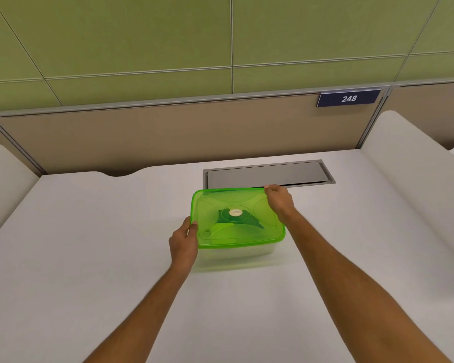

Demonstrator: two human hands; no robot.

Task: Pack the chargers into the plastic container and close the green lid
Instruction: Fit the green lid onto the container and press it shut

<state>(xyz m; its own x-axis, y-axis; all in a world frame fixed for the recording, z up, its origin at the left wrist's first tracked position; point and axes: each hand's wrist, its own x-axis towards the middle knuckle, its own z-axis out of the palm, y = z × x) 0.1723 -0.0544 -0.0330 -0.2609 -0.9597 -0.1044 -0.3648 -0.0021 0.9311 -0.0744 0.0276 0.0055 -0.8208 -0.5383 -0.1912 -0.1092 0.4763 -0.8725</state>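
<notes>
Gripping green lid [257, 205]; container [228, 255] contents indistinct.

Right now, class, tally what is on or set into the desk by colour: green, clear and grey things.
Green: 1, the green lid
Clear: 1, the plastic container
Grey: 1, the cable hatch
Total: 3

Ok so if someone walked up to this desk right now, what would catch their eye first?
The bright green lid jumps out, sitting on the clear plastic container at the middle of the white desk. The left hand grips its near left edge and the right hand its far right corner. Behind, a grey hatch is set into the desk, and a sign reading 248 hangs on the partition.
</notes>
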